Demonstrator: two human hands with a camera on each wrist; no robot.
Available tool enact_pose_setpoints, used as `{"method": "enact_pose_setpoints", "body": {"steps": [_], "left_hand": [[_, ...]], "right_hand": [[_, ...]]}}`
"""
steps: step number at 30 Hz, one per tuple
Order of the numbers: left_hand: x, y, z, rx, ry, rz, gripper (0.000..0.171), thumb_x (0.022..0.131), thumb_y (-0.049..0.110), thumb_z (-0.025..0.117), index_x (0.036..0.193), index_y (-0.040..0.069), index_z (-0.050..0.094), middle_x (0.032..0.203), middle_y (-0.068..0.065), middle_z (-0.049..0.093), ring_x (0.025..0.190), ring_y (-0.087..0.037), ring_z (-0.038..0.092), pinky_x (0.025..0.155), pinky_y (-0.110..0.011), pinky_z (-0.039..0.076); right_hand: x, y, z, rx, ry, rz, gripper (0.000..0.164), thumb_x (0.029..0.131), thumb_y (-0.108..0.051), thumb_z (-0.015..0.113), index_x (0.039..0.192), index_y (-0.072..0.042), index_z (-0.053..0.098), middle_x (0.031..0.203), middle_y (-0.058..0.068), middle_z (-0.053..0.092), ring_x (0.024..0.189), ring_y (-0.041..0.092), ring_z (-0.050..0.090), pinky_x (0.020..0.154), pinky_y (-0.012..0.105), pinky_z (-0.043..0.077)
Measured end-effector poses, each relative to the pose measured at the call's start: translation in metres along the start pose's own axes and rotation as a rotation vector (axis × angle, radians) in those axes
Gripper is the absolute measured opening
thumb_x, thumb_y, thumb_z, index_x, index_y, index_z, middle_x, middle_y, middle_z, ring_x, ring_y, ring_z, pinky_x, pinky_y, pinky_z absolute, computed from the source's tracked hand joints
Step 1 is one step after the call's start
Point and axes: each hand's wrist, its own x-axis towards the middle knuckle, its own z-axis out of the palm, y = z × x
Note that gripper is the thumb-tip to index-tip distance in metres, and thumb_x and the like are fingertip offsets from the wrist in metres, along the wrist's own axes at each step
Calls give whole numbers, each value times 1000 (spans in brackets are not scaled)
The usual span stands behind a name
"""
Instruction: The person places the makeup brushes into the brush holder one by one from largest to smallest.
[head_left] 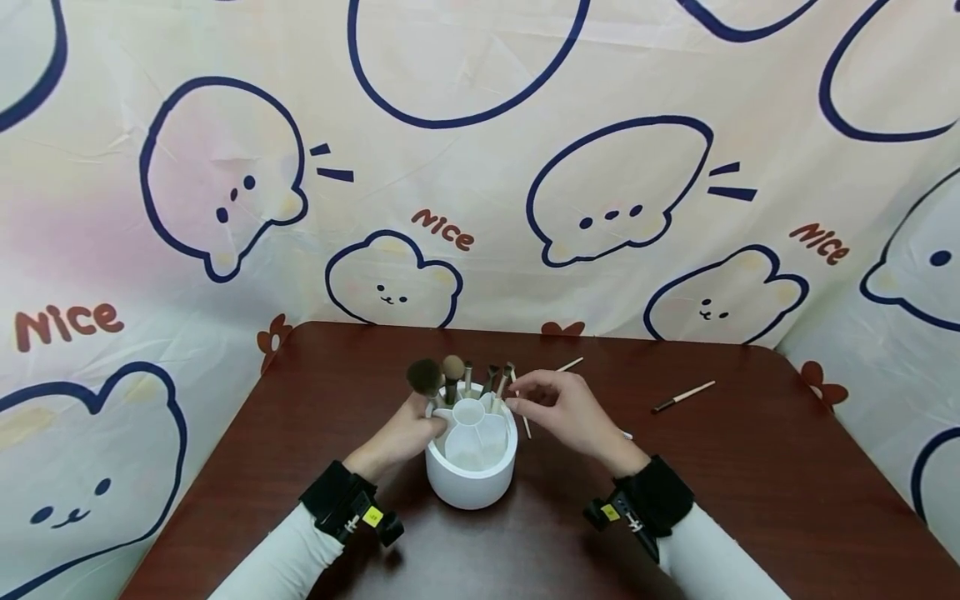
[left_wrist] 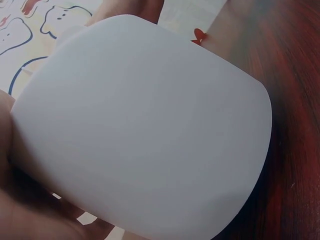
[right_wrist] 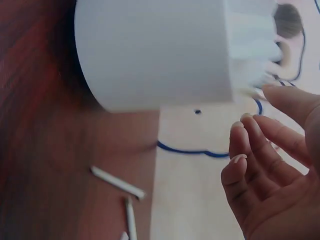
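A round white brush holder [head_left: 471,492] with a divided insert stands on the brown table. Several makeup brushes rise from its back compartments, including a large dark fluffy one [head_left: 424,377] and a tan-headed one [head_left: 453,367]. My left hand [head_left: 401,433] grips the holder's left side, thumb at the rim and fingers around the far wall; the white wall [left_wrist: 145,125] fills most of the left wrist view. At the right rim, close to the thin brushes, is my right hand [head_left: 558,404]. Its fingers [right_wrist: 265,145] are loosely bent, with a gap between thumb and fingertips.
On the table [head_left: 360,550] right of the holder lies a thin brush with a dark tip [head_left: 684,397]. Another pale handle [head_left: 570,364] lies behind my right hand, and a small white end [head_left: 627,434] shows beside my wrist. A patterned cloth [head_left: 495,183] hangs behind the table.
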Motion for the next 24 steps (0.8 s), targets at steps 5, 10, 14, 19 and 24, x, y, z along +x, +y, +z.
{"method": "enact_pose_setpoints", "body": {"steps": [5, 10, 14, 19, 24], "left_hand": [[-7, 14, -1, 0, 15, -2, 74, 76, -7, 48, 144, -2, 20, 149, -21, 18, 127, -26, 21, 100, -47, 21], [-1, 6, -2, -2, 24, -11, 75, 76, -7, 49, 144, 0, 20, 149, -19, 19, 127, -27, 21, 101, -51, 19], [8, -13, -3, -13, 31, -13, 77, 76, -7, 51, 145, 4, 21, 150, -16, 19, 127, -27, 20, 102, -55, 18], [12, -25, -3, -10, 36, 9, 77, 75, -6, 51, 145, 9, 23, 150, -13, 21, 128, -25, 20, 102, -53, 18], [10, -22, -1, -19, 29, -4, 76, 76, -6, 52, 145, 9, 23, 150, -13, 21, 129, -25, 19, 103, -55, 17]], "right_hand": [[-6, 11, -37, -101, 79, -16, 18, 88, -34, 64, 103, -24, 66, 90, -8, 64, 72, 13, 56, 59, 34, 48], [-12, 39, -80, -253, 136, 30, 18, 91, -29, 61, 105, -21, 65, 94, -5, 63, 76, 13, 53, 61, 35, 45], [-19, 71, -108, -339, 109, 90, 21, 94, -23, 57, 111, -13, 62, 98, 4, 61, 79, 19, 52, 63, 39, 43], [-31, 110, -133, -435, 37, 216, 26, 92, -8, 52, 117, -2, 57, 114, 20, 52, 89, 30, 50, 68, 43, 43], [-45, 144, -145, -513, -92, 362, 34, 86, -1, 52, 120, 5, 54, 119, 29, 46, 89, 33, 50, 69, 46, 44]]}}
